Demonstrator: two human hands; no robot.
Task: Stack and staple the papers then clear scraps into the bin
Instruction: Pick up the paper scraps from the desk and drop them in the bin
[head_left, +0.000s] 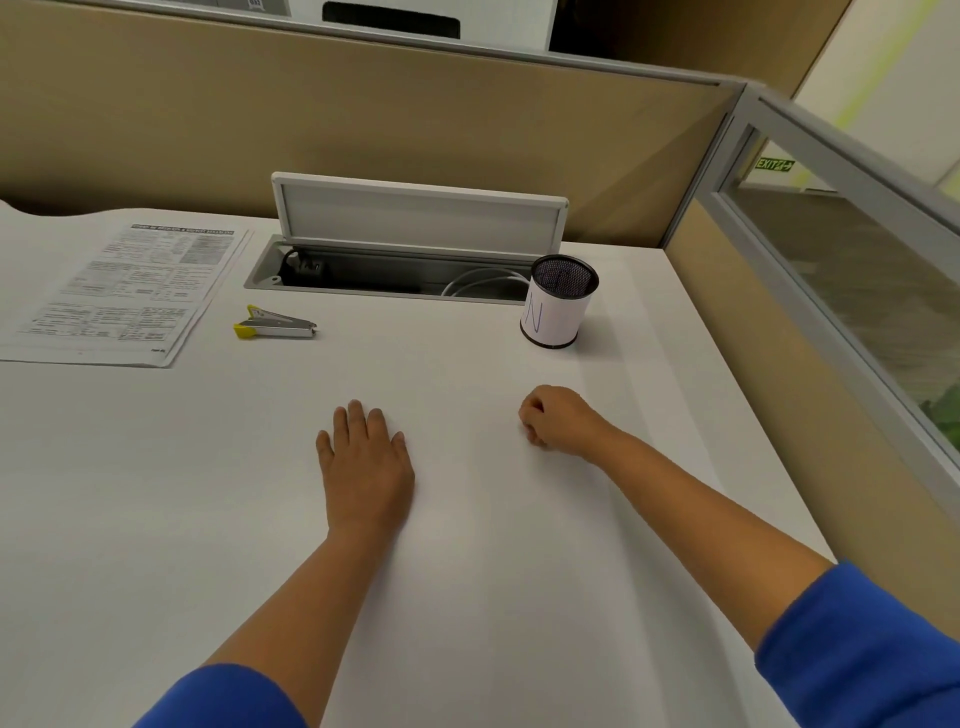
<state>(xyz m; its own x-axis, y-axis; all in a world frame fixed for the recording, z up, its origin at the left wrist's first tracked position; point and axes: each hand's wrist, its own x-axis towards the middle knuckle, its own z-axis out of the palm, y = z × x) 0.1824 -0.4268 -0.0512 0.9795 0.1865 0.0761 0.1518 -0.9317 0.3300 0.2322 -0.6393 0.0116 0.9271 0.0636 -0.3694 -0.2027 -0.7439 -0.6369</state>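
The papers (122, 293) lie stacked at the desk's far left, the stapler (274, 325) just beside them, the mesh cup (558, 306) serving as bin far right. The left hand (366, 467) rests flat, fingers straight and together; the right hand (558, 421) is curled, whether round a scrap I cannot tell. Any scrap could drop short of the small cup or tip it.

You sit in an office cubicle: tan partition panels (363, 119) at twelve o'clock, white desk (467, 519) with cable tray (384, 273).
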